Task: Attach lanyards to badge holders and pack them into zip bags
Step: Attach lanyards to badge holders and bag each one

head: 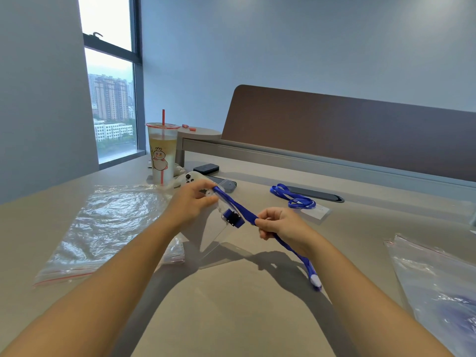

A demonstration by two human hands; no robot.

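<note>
A blue lanyard [238, 206] stretches between my hands above the table. My left hand [192, 202] pinches its upper end together with the top of a clear badge holder [219, 234], which hangs down with a blue clip near its top. My right hand [279, 224] is closed on the strap lower down; the rest of the strap trails to a white-tipped end [316, 280] on the table. A second blue lanyard [293, 197] lies on another badge holder [318, 211] farther back. Clear zip bags lie at the left [103, 222] and at the right edge [435, 279].
A drink cup with a red straw [162, 153] stands at the back left beside a white game controller [192, 177] and two dark phones [206, 168]. A brown divider panel [347, 130] runs along the back. A small zip bag [175, 253] lies under my left forearm.
</note>
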